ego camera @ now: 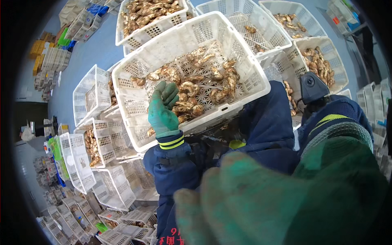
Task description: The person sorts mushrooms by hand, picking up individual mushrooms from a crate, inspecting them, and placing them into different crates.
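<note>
A white perforated plastic basket lies before me with several brown, scaly mushrooms, matsutake by their look, spread over its lattice bottom. My left hand, in a green coated work glove, reaches into its near left part. The fingers are slightly curled beside a cluster of mushrooms, and no mushroom shows in the palm. More mushrooms lie in the basket's right half. Large and blurred, my gloved right hand is raised close to the camera at lower right. Whether it holds anything is hidden.
Around the basket stand more white baskets, one heaped with mushrooms behind it and another at right. A sparsely filled basket is at the back. Several baskets are at lower left. A black device sits by my right sleeve.
</note>
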`<state>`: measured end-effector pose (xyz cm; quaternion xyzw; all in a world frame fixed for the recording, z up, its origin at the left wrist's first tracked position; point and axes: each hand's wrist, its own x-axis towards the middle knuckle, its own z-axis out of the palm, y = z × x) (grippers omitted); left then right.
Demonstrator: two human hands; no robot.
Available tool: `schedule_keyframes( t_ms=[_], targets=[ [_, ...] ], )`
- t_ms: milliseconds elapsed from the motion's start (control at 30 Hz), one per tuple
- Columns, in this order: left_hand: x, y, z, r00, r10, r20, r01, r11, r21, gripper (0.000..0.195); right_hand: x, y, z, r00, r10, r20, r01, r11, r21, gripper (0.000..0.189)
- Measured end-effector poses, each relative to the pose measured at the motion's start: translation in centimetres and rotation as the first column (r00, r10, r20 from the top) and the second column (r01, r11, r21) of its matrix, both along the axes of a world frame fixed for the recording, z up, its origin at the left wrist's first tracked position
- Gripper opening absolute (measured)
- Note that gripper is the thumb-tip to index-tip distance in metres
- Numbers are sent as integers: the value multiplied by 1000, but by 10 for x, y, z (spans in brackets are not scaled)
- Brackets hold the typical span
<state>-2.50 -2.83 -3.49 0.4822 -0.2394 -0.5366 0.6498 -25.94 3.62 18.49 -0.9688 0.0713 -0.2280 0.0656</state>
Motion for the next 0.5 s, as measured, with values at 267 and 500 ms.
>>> schedule_keyframes(
  t_ms=[267,500],
  targets=[
    [11,14,-11,980,26,195,3,989,-145,43,1,-81,-66,930,-361,63,359,932,45,32],
    [-2,4,-6,989,-80,127,94,989,-112,47,3,-139,-214,624,-241,-743,538,823,185,37]
  ],
)
